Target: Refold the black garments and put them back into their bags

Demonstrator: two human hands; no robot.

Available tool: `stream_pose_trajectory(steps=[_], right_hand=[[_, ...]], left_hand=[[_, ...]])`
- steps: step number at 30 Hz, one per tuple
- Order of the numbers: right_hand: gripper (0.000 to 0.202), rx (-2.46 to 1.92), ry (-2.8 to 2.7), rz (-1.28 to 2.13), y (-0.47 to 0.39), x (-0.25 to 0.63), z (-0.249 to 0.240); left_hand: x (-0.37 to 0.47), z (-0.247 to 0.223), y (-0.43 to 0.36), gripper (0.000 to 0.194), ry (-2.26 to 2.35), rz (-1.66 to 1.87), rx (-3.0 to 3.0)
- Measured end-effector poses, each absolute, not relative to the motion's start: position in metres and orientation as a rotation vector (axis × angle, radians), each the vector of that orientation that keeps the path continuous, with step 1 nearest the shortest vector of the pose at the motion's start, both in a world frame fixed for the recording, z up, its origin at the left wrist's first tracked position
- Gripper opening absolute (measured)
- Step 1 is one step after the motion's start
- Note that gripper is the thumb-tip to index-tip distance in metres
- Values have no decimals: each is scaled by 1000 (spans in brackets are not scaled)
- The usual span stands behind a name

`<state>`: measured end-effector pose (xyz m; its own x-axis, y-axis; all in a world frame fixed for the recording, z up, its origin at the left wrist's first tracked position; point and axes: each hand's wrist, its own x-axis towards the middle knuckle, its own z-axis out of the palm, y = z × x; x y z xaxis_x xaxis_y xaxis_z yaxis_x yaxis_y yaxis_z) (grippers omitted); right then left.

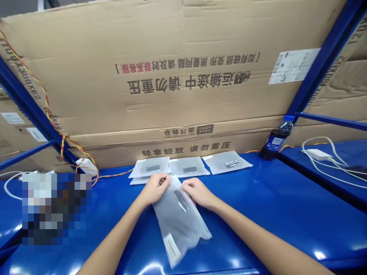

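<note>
A frosted plastic bag (180, 225) with a dark printed patch and a white label at its near corner is held at its far end, tilted over the blue shelf. My left hand (156, 188) is closed on the bag's far left edge, thumb on top. My right hand (199, 193) grips the opposite edge with curled fingers. Just beyond my hands lie similar flat bags: a left bag (150, 167) on top of another, a middle bag (189, 167) and a right bag (227, 162). The contents of the held bag cannot be made out.
Large cardboard sheets (183, 107) stand behind the blue shelf (258, 214). A dark drink bottle (275, 139) with a blue cap leans by the right post. Red and yellow wires (64, 147) and a white plug box (87, 166) are at left; a white cable (318, 154) lies right.
</note>
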<state>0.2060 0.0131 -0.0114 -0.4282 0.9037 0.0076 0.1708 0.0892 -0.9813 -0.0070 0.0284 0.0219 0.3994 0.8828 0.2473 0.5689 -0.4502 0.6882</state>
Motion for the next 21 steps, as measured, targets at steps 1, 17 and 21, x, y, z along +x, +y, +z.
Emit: stream_pose_trajectory(steps=[1, 17, 21], right_hand=[[31, -1064, -1722, 1415, 10, 206, -8], [31, -1059, -1820, 1217, -5, 213, 14], [29, -1027, -1841, 1347, -4, 209, 8]], left_hand=[[-13, 25, 32, 42, 1277, 872, 2151], [-37, 30, 41, 44, 1421, 979, 2169], [-17, 27, 28, 44, 1344, 902, 2231]])
